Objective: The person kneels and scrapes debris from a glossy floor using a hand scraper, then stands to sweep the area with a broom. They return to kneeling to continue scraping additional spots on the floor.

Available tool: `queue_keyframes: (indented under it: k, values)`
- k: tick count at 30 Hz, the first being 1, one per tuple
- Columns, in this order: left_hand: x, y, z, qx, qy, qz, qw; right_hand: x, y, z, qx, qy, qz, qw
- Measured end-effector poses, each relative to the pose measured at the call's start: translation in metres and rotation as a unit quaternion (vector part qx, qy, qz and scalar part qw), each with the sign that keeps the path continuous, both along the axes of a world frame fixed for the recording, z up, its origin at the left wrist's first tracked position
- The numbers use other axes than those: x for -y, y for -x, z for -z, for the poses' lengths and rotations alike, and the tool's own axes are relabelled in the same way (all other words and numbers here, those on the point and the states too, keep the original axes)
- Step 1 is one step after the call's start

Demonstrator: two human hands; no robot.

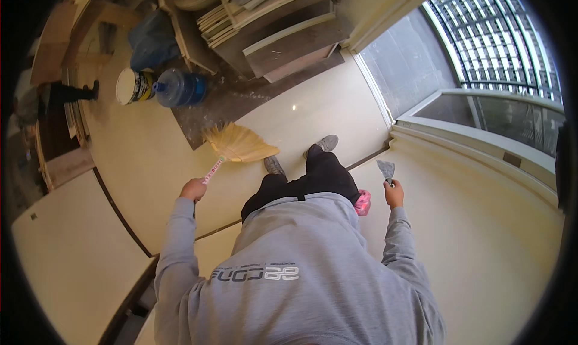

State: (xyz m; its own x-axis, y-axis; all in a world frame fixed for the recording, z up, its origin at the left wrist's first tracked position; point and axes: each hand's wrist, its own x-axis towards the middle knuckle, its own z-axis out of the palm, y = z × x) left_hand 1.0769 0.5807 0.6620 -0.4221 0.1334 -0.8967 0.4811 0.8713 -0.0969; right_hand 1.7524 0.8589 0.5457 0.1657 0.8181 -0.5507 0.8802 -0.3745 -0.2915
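My left hand (pixel 193 189) is wrapped round the pink-and-white handle of a broom (pixel 242 144). The broom's wide straw-coloured bristles fan out to the right, just ahead of my left shoe. On the other side, my right hand (pixel 394 194) grips the dark handle of a scraper (pixel 386 169), a putty-knife type with a flat grey blade pointing away from me. A crumpled pink bundle (pixel 362 203) shows beside my right hip; what it hangs from is hidden.
Ahead stand a blue water jug (pixel 182 87) and a white-lidded bucket (pixel 127 87). Stacked boards (pixel 289 44) lean beyond them on a dark sheet (pixel 241 107). To the right are a doorway threshold (pixel 376 92) and a window frame (pixel 481 128). At far left, a person's dark-clad leg (pixel 72 93) shows.
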Motion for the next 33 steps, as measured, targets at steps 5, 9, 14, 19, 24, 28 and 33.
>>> queue_keyframes:
  k: [5,9,14,19,24,28,33]
  values:
    - [0.017,-0.012,-0.099,-0.001,-0.068,-0.032,0.997,0.020,-0.004,0.024,0.006,-0.003,-0.039,0.999]
    - [0.034,-0.024,-0.115,0.003,-0.250,0.030,0.968,0.006,0.061,-0.009,0.023,-0.016,-0.096,0.995]
    - [-0.047,-0.086,-0.084,0.021,-0.338,-0.004,0.941,-0.057,0.082,-0.019,-0.017,0.036,-0.105,0.994]
    - [-0.161,-0.163,0.019,0.064,-0.300,-0.053,0.950,-0.138,0.021,0.018,-0.103,0.057,-0.092,0.989]
    - [-0.250,-0.238,0.098,0.109,-0.268,-0.060,0.955,-0.216,-0.085,0.008,-0.036,0.051,-0.179,0.982]
    - [-0.264,-0.275,0.134,0.070,-0.222,-0.100,0.967,-0.289,-0.115,-0.035,0.044,0.084,-0.234,0.968]
    - [-0.217,-0.282,0.185,-0.004,-0.160,-0.119,0.980,-0.346,-0.064,-0.086,0.004,0.078,-0.100,0.992]
